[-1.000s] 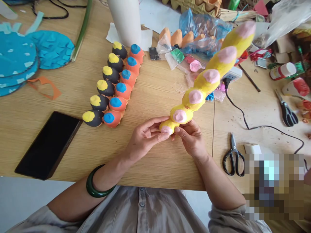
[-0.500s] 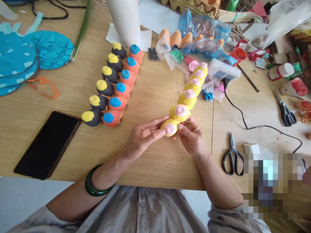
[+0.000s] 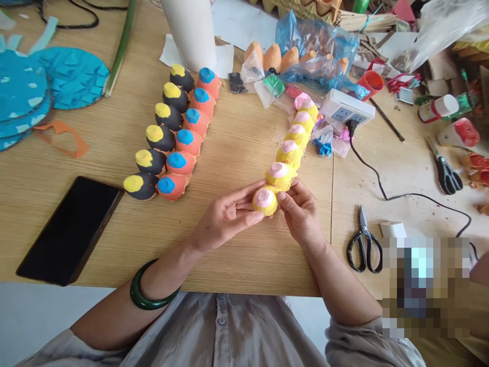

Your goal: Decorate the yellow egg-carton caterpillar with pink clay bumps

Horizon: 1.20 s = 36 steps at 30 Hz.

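Yellow egg-cup strip (image 3: 289,153) with 6 pink tips, its near end pinched between 2 partly curled hands (image 3: 228,220).

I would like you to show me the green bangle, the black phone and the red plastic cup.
Green bangle (image 3: 137,298): head view, its left side.
Black phone (image 3: 69,229): head view, middle of its screen.
Red plastic cup (image 3: 369,87): head view, its side wall.

Shirt (image 3: 244,331): grey-beige, button front, sleeves pushed up. Left wrist: dark green glossy bangle (image 3: 138,293). Right wrist: bare.
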Each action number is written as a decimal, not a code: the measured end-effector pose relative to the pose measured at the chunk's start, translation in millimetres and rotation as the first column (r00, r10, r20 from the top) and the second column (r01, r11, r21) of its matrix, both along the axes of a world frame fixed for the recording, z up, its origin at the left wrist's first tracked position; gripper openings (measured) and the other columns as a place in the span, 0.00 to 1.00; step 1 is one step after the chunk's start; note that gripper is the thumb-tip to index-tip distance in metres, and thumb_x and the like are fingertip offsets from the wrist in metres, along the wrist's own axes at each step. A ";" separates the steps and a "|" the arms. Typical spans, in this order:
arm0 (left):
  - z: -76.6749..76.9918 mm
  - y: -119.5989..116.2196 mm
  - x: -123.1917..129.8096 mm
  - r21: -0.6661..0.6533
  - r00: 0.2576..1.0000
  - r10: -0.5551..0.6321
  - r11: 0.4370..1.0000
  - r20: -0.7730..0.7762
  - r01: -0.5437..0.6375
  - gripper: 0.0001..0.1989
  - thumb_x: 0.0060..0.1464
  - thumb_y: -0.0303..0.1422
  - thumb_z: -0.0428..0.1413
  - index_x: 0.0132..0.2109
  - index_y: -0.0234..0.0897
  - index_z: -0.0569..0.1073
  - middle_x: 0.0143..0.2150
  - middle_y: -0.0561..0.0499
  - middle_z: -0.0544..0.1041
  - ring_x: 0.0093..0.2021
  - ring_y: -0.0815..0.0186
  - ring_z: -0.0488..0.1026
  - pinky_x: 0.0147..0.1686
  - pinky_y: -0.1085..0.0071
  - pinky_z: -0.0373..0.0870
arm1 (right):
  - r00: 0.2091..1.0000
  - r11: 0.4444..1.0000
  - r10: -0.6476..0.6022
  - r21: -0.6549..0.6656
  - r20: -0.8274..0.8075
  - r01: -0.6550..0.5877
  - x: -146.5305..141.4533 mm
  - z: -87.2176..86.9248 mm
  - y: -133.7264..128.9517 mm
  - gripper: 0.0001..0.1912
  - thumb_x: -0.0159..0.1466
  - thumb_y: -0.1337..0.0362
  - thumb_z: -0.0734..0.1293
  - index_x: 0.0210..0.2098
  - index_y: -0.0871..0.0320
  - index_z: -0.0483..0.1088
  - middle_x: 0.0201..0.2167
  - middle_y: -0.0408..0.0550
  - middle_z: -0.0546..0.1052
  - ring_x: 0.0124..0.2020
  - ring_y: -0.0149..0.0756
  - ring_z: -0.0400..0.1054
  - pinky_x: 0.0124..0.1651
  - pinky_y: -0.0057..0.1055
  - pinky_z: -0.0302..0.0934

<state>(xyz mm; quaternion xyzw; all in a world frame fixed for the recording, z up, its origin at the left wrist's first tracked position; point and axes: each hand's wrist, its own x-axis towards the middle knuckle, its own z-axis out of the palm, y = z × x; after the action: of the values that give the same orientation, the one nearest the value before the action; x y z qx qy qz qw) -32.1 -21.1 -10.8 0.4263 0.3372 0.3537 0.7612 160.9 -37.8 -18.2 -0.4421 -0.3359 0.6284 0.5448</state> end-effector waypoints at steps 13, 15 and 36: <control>-4.1 -1.1 0.0 0.047 0.998 -0.035 0.998 -0.047 0.037 0.32 0.61 0.41 0.68 0.70 0.43 0.74 0.65 0.42 0.81 0.66 0.47 0.77 0.62 0.55 0.80 | 0.980 0.995 -0.084 0.073 0.179 0.072 -8.3 15.4 -9.9 0.18 0.62 0.52 0.79 0.38 0.51 0.70 0.30 0.40 0.77 0.26 0.30 0.70 0.28 0.29 0.74; -4.0 -2.0 1.0 0.054 0.998 -0.039 0.998 -0.040 0.041 0.30 0.63 0.41 0.66 0.70 0.43 0.74 0.66 0.43 0.79 0.68 0.48 0.76 0.64 0.56 0.78 | 0.975 0.992 -0.101 0.093 0.199 0.084 -9.8 17.5 -12.5 0.17 0.63 0.53 0.79 0.38 0.51 0.69 0.30 0.39 0.77 0.26 0.30 0.70 0.28 0.29 0.74; -3.6 -5.9 2.5 0.133 0.997 -0.073 0.989 0.020 0.070 0.26 0.72 0.38 0.58 0.73 0.44 0.70 0.71 0.46 0.75 0.70 0.54 0.73 0.66 0.67 0.75 | 0.842 0.917 -0.272 0.392 0.465 0.080 -11.1 -12.6 -30.4 0.09 0.68 0.62 0.74 0.43 0.51 0.70 0.32 0.40 0.74 0.30 0.31 0.70 0.32 0.30 0.69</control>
<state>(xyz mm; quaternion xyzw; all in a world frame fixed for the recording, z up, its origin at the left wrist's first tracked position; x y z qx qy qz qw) -29.6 -27.1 -14.4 0.4831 0.2883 0.3530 0.7476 149.8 -68.2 -30.8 -0.5156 -0.5336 0.3634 0.5634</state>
